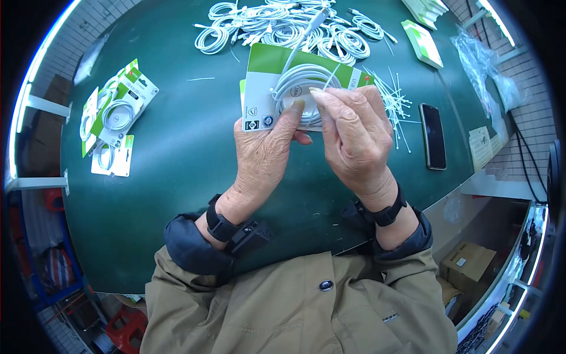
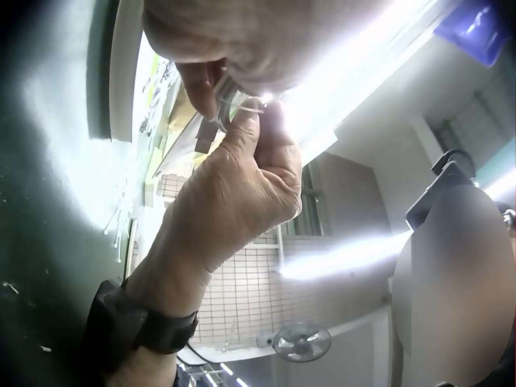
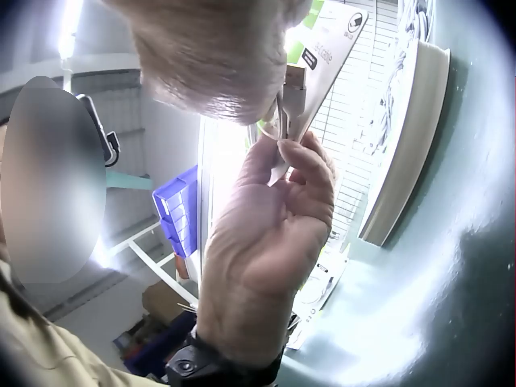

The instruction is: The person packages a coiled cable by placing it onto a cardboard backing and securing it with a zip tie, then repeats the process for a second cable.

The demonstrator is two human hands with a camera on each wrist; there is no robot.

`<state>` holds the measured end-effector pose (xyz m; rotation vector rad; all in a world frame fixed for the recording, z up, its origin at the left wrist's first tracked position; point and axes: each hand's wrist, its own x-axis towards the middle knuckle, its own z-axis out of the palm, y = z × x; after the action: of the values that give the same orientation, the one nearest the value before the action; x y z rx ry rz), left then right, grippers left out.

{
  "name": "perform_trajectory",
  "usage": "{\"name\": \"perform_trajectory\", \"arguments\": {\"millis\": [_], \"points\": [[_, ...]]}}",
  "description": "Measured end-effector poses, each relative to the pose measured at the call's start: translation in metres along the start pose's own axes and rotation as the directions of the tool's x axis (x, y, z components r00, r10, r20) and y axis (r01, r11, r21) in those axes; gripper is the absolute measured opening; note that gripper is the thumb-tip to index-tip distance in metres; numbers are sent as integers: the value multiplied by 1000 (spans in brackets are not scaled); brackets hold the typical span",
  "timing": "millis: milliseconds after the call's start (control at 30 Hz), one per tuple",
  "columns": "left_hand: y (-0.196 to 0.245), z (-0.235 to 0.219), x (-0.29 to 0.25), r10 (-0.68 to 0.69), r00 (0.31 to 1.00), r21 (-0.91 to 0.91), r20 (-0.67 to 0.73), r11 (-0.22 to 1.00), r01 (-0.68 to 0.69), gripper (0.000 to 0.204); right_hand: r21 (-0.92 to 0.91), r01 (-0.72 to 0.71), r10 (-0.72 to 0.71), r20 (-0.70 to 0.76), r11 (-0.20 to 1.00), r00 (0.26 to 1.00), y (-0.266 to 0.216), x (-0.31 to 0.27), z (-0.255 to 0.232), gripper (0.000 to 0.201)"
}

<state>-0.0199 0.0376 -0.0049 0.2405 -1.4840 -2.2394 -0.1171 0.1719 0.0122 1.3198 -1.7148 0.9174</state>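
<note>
My left hand (image 1: 259, 156) grips a green and white cardboard card (image 1: 263, 62) by its lower edge, thumb in front. Against the card lies a coiled white USB cable (image 1: 300, 72), one connector (image 1: 319, 19) sticking up past the top edge. At the coil's right side, my right hand (image 1: 359, 133) pinches a thin white cable tie (image 1: 334, 76) between thumb and fingertips. The left wrist view shows this tie (image 2: 248, 108) by the pinching fingers. A USB plug (image 3: 295, 90) stands beside the card in the right wrist view.
Coiled white cables (image 1: 289, 26) are heaped at the back. Loose cable ties (image 1: 398, 100) and a phone (image 1: 433, 137) lie to the right. Several carded cables (image 1: 121, 112) are at the left. A stack of cards (image 1: 422, 44) sits back right, near plastic bags (image 1: 480, 65).
</note>
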Motion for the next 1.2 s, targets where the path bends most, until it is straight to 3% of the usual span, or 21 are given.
{"name": "perform_trajectory", "arguments": {"millis": [267,367,667,800,1200], "points": [[-3,-5,1,-23,999,42,22,999,22,25,52,-5,-1,114,999,993,-7,1,-13,51],[-1,-3,1,1,1000,15,10,1000,-1,23,90,102,-109,83,991,991,-5,4,-13,51],[20,0,3,48,999,-54,-12,997,-48,20,106,101,-100,-16,989,995,-8,-7,-17,43],[21,-3,1,19,999,-28,34,999,-18,26,98,101,-99,-21,990,995,-8,-7,-19,43],[21,3,1,60,998,-71,-8,996,-60,22,110,70,-70,-2,991,998,-10,-5,-17,42]]}}
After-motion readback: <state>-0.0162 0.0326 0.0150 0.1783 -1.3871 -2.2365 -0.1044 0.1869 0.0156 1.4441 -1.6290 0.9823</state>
